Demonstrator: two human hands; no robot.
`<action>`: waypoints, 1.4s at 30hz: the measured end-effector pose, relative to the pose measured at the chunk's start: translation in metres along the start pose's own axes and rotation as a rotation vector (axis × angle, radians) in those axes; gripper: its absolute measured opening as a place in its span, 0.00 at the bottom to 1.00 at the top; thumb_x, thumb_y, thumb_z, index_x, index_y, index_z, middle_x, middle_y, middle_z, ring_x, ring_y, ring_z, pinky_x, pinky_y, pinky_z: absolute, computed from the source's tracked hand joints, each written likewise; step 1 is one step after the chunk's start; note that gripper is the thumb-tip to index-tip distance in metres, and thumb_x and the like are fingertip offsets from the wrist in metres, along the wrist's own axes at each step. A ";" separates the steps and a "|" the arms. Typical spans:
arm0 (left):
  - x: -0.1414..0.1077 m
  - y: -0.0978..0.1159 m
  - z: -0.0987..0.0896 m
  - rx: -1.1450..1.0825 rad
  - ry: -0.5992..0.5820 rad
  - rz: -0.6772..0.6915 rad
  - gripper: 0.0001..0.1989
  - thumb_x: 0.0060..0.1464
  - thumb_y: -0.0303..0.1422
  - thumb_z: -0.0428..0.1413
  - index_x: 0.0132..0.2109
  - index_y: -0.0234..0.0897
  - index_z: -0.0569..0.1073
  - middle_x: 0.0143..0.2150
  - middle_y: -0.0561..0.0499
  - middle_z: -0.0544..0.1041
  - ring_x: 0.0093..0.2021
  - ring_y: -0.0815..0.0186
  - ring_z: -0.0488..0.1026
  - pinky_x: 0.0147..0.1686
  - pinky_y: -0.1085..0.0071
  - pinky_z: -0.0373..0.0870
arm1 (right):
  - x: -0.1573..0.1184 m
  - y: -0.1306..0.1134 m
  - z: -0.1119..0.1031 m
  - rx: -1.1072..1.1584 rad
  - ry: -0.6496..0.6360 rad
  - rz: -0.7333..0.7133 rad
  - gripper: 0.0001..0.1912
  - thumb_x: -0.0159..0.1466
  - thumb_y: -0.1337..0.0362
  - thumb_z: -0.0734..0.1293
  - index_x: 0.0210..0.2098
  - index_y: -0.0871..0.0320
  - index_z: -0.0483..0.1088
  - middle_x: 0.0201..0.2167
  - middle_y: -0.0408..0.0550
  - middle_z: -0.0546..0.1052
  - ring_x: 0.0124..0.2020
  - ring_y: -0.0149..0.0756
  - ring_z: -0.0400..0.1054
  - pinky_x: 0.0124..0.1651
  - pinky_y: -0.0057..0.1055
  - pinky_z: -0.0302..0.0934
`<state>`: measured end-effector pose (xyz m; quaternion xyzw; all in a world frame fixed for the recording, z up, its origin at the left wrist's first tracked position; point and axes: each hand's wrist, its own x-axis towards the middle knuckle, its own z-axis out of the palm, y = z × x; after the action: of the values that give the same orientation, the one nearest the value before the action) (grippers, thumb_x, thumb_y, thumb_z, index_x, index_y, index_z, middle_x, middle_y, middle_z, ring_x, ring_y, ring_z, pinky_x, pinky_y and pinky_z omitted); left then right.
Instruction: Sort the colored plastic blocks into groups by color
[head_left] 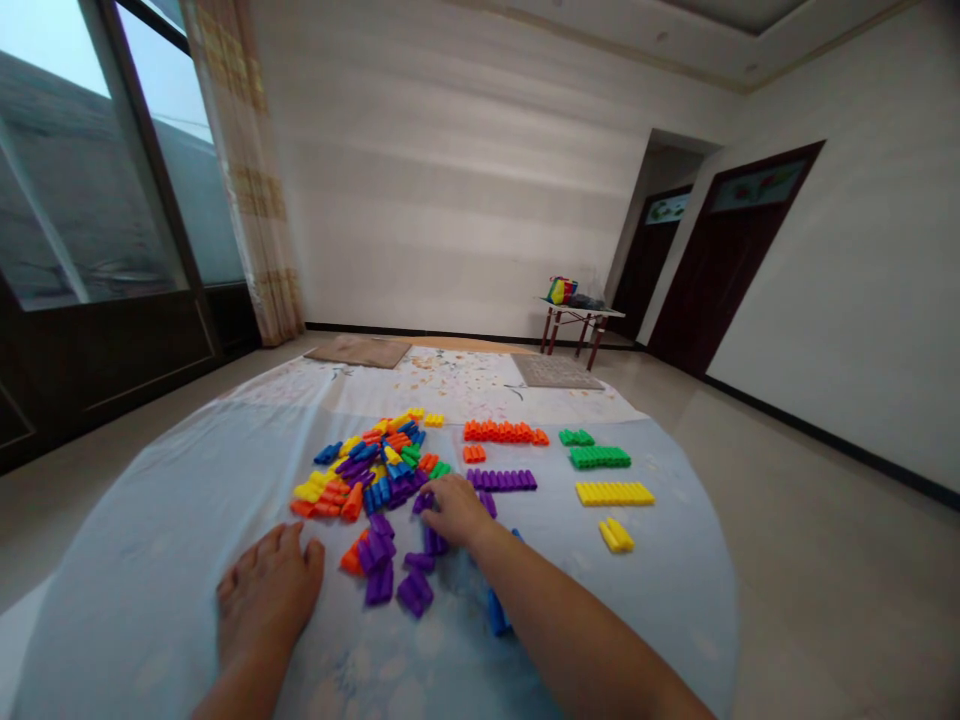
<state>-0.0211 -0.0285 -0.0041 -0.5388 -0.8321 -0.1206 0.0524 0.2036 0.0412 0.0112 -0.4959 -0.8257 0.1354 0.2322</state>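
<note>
My right hand (455, 512) reaches to the middle of the table, fingers closed on a small purple plastic tube-shaped piece (422, 503). Loose purple pieces (379, 545) lie just below and to its left. To its upper left spreads a mixed heap of orange, yellow, blue, green and purple pieces (360, 468). Beyond the hand is a row of purple pieces (510, 481). My left hand (271, 583) rests palm down on the cloth, fingers extended, left of the loose pieces and holding nothing. Blue pieces (497, 612) are partly hidden by my right forearm.
A pale blue cloth (165, 560) covers the round table. Orange (499, 432), green (600, 457) and yellow (615, 494) rows lie to the right, with a yellow pair (616, 535) nearer. Two mats (360, 351) lie at the far edge. A small side table (585, 310) stands by the wall.
</note>
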 end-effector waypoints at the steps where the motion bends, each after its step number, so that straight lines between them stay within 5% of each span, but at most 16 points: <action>1: 0.001 -0.001 0.001 0.001 -0.002 -0.003 0.27 0.55 0.41 0.36 0.56 0.34 0.64 0.57 0.42 0.65 0.56 0.52 0.60 0.55 0.56 0.53 | -0.002 0.004 -0.006 0.030 0.022 -0.007 0.16 0.54 0.67 0.67 0.43 0.56 0.71 0.39 0.48 0.74 0.44 0.38 0.65 0.49 0.35 0.57; 5: 0.002 -0.002 0.003 0.003 0.001 0.003 0.27 0.55 0.41 0.35 0.56 0.35 0.64 0.58 0.43 0.65 0.56 0.53 0.60 0.55 0.56 0.53 | -0.017 0.041 -0.042 0.135 0.177 0.035 0.19 0.53 0.70 0.66 0.45 0.57 0.70 0.40 0.48 0.73 0.40 0.35 0.67 0.47 0.33 0.60; 10: 0.004 -0.001 0.004 0.024 -0.016 0.015 0.28 0.56 0.42 0.34 0.56 0.34 0.64 0.59 0.43 0.64 0.57 0.53 0.60 0.55 0.55 0.53 | -0.040 0.118 -0.082 0.074 0.253 0.234 0.20 0.53 0.72 0.64 0.46 0.57 0.69 0.44 0.49 0.72 0.37 0.34 0.69 0.44 0.33 0.63; 13: 0.005 -0.001 0.004 0.036 -0.005 0.021 0.28 0.55 0.42 0.34 0.57 0.34 0.63 0.59 0.43 0.64 0.56 0.52 0.60 0.55 0.56 0.53 | -0.051 0.152 -0.091 0.026 0.257 0.300 0.21 0.52 0.74 0.63 0.46 0.58 0.69 0.44 0.49 0.73 0.38 0.34 0.69 0.44 0.33 0.63; 17: 0.006 -0.004 0.006 0.038 -0.006 0.038 0.28 0.55 0.42 0.34 0.56 0.33 0.63 0.58 0.42 0.64 0.56 0.52 0.60 0.55 0.55 0.53 | -0.056 0.169 -0.086 -0.003 0.221 0.318 0.22 0.50 0.77 0.62 0.43 0.59 0.71 0.41 0.49 0.75 0.39 0.35 0.69 0.45 0.32 0.61; 34: 0.001 0.002 -0.002 -0.004 -0.002 0.023 0.27 0.55 0.40 0.37 0.56 0.32 0.64 0.56 0.40 0.66 0.55 0.51 0.61 0.53 0.55 0.55 | -0.055 0.154 -0.082 -0.044 0.168 0.295 0.26 0.50 0.78 0.61 0.48 0.61 0.69 0.45 0.53 0.71 0.41 0.36 0.68 0.47 0.32 0.60; 38: -0.001 0.003 -0.002 -0.007 0.010 0.026 0.26 0.55 0.39 0.37 0.56 0.32 0.64 0.56 0.40 0.66 0.55 0.51 0.61 0.53 0.55 0.54 | -0.051 0.109 -0.080 0.008 0.277 0.160 0.23 0.53 0.76 0.60 0.48 0.60 0.68 0.46 0.52 0.70 0.44 0.36 0.66 0.50 0.35 0.58; 42: -0.001 0.002 0.000 -0.003 0.005 0.018 0.26 0.55 0.39 0.36 0.56 0.32 0.64 0.57 0.40 0.66 0.56 0.52 0.60 0.53 0.55 0.54 | -0.052 0.043 -0.060 0.092 0.102 -0.115 0.18 0.55 0.72 0.63 0.45 0.58 0.70 0.43 0.50 0.73 0.47 0.37 0.64 0.52 0.36 0.55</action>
<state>-0.0183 -0.0289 -0.0037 -0.5458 -0.8270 -0.1226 0.0549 0.2877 0.0152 0.0304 -0.4429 -0.8327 0.1340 0.3040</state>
